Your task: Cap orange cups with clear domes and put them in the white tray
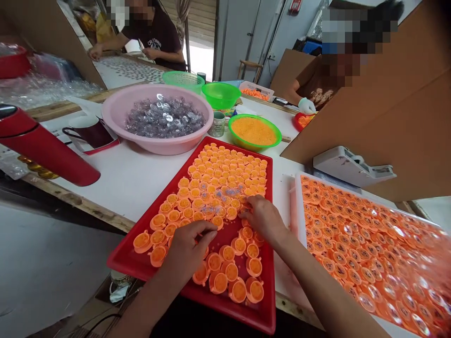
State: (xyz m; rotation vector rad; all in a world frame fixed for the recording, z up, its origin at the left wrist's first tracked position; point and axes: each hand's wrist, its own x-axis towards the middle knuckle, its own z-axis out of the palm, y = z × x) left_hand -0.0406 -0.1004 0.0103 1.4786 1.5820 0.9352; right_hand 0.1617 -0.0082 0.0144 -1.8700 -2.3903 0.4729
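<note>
Gray door at the back. Bright light next to it, under a tan shutter w/ a curtain on the L. Red box up on the wall. White table w/ wood edge. Big brown cardboard on R.

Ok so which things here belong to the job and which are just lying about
Apparently the job:
red tray
orange cups
clear pieces
pink basin
orange grains
white crate

Probably lying about:
red flask
dark mug
</note>
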